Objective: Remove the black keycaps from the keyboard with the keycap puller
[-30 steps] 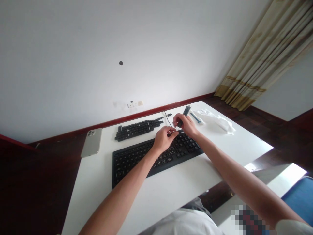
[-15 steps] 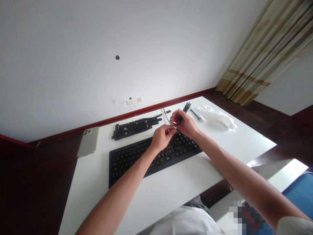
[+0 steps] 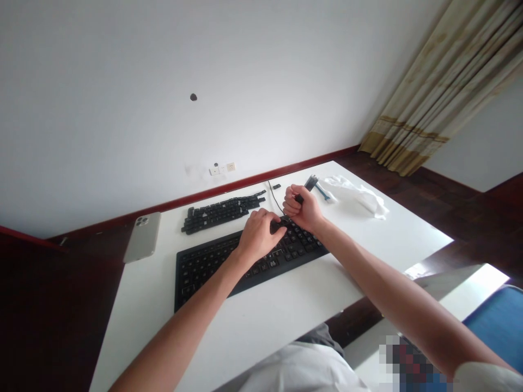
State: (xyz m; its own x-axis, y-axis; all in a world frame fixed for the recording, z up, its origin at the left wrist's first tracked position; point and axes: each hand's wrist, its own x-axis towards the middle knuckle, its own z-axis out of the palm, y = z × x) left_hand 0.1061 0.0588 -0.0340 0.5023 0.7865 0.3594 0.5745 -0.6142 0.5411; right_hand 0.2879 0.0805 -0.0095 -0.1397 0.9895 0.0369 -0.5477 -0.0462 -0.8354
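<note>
A black keyboard [image 3: 212, 261] lies on the white table in front of me. Over its back middle part rests my left hand [image 3: 260, 231], palm down, thumb spread away from the fingers; whether anything is under the fingertips is hidden. My right hand [image 3: 303, 207] is closed in a fist round a black brush [image 3: 311, 183], whose bristly end sticks out past the thumb side, up and to the right. This fist hovers at the keyboard's back right edge, beside the black cable [image 3: 273, 197].
Behind the keyboard lie loose black keycaps [image 3: 223, 212] in rows, and a small one [image 3: 277, 186] apart. A phone [image 3: 143, 237] sits at the table's left edge. A blue-handled tool [image 3: 322, 191] and crumpled white cloth [image 3: 359, 196] lie right. The wall [image 3: 122, 98] stands behind.
My left hand has moved away from my right hand, to the left, and its pinch has opened. The right fingers have curled tighter round the brush. The view has shifted slightly.
</note>
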